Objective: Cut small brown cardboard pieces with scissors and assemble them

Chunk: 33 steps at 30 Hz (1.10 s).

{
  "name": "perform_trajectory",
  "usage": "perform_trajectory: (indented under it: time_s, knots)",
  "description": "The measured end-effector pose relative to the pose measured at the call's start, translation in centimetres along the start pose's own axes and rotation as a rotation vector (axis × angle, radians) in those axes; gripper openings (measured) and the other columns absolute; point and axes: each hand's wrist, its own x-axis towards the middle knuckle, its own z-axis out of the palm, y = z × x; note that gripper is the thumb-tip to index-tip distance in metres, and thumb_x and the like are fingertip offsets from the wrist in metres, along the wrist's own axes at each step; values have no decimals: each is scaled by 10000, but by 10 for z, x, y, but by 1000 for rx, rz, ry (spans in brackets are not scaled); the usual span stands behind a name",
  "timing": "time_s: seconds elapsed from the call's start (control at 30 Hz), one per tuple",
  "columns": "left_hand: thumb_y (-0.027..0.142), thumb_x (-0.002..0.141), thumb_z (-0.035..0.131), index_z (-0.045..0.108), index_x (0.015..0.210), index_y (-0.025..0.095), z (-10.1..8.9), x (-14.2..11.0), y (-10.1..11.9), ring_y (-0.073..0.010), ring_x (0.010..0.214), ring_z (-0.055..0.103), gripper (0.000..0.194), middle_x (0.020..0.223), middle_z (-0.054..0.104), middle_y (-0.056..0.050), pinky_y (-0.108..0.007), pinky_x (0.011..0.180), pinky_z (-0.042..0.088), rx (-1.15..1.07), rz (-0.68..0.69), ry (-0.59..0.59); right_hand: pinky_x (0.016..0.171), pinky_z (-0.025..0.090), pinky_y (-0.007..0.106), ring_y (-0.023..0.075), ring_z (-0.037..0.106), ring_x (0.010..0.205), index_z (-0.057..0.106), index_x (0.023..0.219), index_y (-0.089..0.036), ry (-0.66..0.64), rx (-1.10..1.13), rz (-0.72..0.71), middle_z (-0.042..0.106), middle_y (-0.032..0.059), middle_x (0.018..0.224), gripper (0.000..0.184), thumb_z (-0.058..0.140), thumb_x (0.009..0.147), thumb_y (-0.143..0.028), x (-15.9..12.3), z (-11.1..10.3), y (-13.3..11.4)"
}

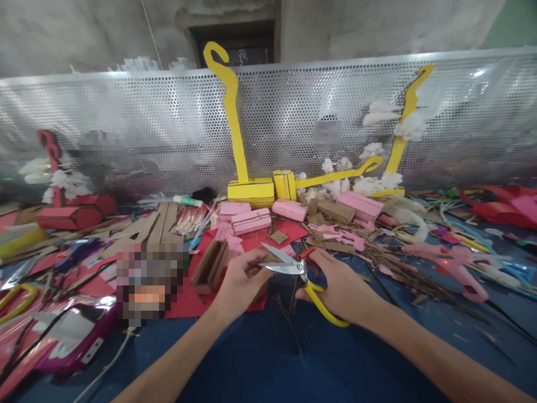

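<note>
My right hand (pixel 333 282) is closed round a pair of scissors (pixel 312 288) with yellow and red handles. Their silver blades stand apart and point left, close to the fingertips of my left hand (pixel 241 282). The fingers of that left hand are bent together, and what they pinch is hidden. Just left of it, an open brown cardboard box (pixel 205 274) rests on a red sheet (pixel 180 305). Several pink boxes (pixel 250 221) lie beyond my hands.
A yellow hook-shaped stand (pixel 237 134) rises on a yellow base before the perforated metal panel (pixel 168 123). A pink glue gun (pixel 457 263) and cardboard strips (pixel 423 285) lie at right. Red boxes (pixel 69 215) and a purple case (pixel 75 341) are at left on the blue table (pixel 260 364).
</note>
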Motion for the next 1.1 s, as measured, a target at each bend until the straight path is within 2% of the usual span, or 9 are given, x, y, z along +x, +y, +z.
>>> perform_trajectory:
  time_s: [0.13,0.33,0.5,0.6,0.77,0.83,0.93,1.03,1.1]
  knots:
    - [301,870,726,765,864,157,-1,-2,3,-204,814,696,149,860,759,-79,-283,780,559,58,42,-32,793,514,419,321,681,938,542,1122,-204,-28,-60,-1,688,115,1047,505,771,827,-545,-1,2,1]
    - [318,837,734,767,836,172,3,-4,10,-233,823,693,150,747,719,-61,-299,760,555,34,-5,-9,654,479,369,318,711,798,562,1001,-214,-29,-165,-7,718,91,894,436,732,832,-578,-2,4,3]
    - [362,816,764,753,821,161,5,-4,12,-184,730,656,201,766,717,-53,-262,697,530,-30,-43,-9,623,445,350,321,730,772,569,976,-226,20,-190,-19,738,90,884,441,724,826,-611,-3,3,2]
    - [394,821,773,747,839,151,4,-4,10,-180,736,655,244,788,725,-58,-249,677,520,-55,-47,-23,591,410,335,301,719,722,564,945,-232,35,-184,-27,731,67,826,440,720,821,-625,-3,2,1]
    - [408,873,739,753,925,151,4,-4,1,-205,831,691,263,835,755,-69,-268,757,544,-77,-24,-48,515,320,312,222,624,549,526,777,-252,48,-167,-8,638,11,626,402,691,855,-610,-2,1,2]
    - [412,888,725,759,972,148,3,-4,-2,-208,854,701,279,897,772,-82,-273,781,550,-57,-17,-52,531,343,314,222,623,569,543,817,-248,36,-156,7,645,12,660,380,691,862,-595,-2,-1,3]
    - [402,883,729,760,965,148,2,-3,-1,-206,862,703,269,942,778,-90,-271,793,551,-32,7,-36,601,428,328,247,658,701,550,932,-239,20,-119,5,681,43,832,389,716,849,-581,-1,-3,2]
    - [357,867,745,749,906,147,1,-2,4,-185,809,674,214,850,739,-63,-250,753,532,-12,41,-46,716,493,387,301,653,883,519,1012,-220,38,-153,-55,657,102,1003,445,722,838,-576,-1,-3,0]
    - [332,870,738,742,896,141,1,-3,8,-167,762,641,193,786,695,-42,-239,720,512,11,45,-60,758,505,428,332,631,946,499,1051,-202,57,-203,-86,631,131,1046,477,711,840,-574,-1,-1,0]
